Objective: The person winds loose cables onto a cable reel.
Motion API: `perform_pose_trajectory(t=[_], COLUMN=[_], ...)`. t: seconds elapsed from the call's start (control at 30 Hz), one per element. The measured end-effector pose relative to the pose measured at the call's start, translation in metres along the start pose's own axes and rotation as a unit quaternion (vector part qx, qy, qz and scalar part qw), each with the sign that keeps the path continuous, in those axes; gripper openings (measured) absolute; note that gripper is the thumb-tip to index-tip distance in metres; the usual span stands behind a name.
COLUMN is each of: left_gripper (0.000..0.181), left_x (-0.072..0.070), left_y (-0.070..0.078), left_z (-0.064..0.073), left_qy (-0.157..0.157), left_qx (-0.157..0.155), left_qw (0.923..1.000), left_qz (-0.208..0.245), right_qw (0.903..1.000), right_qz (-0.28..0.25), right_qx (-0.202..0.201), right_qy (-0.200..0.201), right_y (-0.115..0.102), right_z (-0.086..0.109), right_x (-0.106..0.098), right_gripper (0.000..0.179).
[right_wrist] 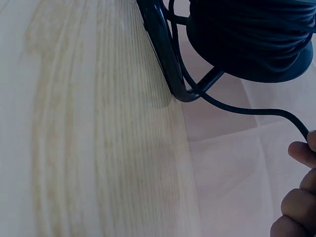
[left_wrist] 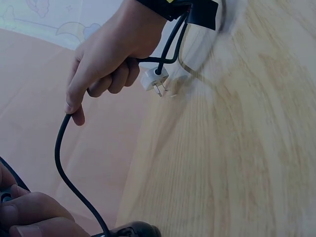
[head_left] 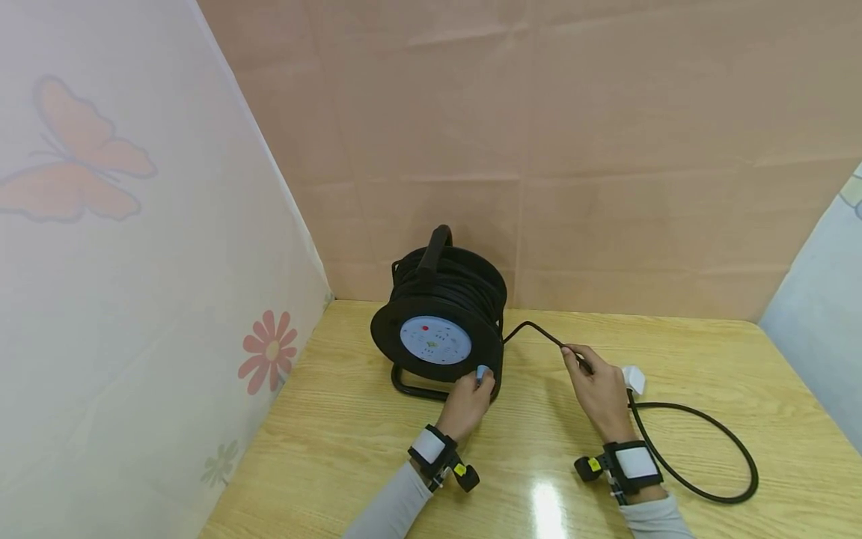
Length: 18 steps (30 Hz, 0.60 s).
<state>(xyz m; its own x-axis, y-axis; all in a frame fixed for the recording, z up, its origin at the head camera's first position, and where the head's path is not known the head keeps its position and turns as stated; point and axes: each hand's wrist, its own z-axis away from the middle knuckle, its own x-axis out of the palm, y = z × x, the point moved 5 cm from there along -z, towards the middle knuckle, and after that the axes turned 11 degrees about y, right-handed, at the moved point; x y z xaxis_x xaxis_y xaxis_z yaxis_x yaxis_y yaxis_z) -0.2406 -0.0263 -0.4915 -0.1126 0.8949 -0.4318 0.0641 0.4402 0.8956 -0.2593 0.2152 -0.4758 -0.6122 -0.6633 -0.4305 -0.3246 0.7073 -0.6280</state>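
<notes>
A black cable reel (head_left: 384, 337) with a pale round socket panel (head_left: 438, 341) stands on the table in the head view, its drum wound with cable. My left hand (head_left: 466, 408) grips a blue-grey crank knob (head_left: 481, 370) at the lower right of the reel's face; only some of its fingers (left_wrist: 34, 215) show in the left wrist view. Black cable (head_left: 528, 324) runs from the reel to my right hand (head_left: 601, 393), which pinches it between thumb and fingers. Past that hand, the free end loops on the table to a white plug (left_wrist: 154, 79) with metal pins.
The reel rests on a black tubular stand (right_wrist: 170, 74) and has a carrying handle (head_left: 434, 253) on top. A brown paper-like backdrop (head_left: 606, 187) rises behind the wooden table (head_left: 323, 449). A patterned sheet (head_left: 135, 322) borders the left side.
</notes>
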Motion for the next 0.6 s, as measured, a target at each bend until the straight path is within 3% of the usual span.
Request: perform_pose_trajectory(t=[0.37, 0.6], left_gripper=[0.049, 0.047], left_x=[-0.005, -0.011], left_y=[-0.014, -0.027], left_z=[0.003, 0.002], left_qy=[-0.005, 0.01], left_qx=[-0.001, -0.009], left_qw=[0.9999, 0.9993], left_qz=[-0.012, -0.034], right_qw=[0.9998, 0.9998], right_qz=[-0.003, -0.011], right_qx=[0.005, -0.002], right_qy=[-0.017, -0.017], right_y=[0.001, -0.001], right_z=[0.001, 0.0], right_x=[0.0, 0.001], right_gripper=[0.026, 0.024])
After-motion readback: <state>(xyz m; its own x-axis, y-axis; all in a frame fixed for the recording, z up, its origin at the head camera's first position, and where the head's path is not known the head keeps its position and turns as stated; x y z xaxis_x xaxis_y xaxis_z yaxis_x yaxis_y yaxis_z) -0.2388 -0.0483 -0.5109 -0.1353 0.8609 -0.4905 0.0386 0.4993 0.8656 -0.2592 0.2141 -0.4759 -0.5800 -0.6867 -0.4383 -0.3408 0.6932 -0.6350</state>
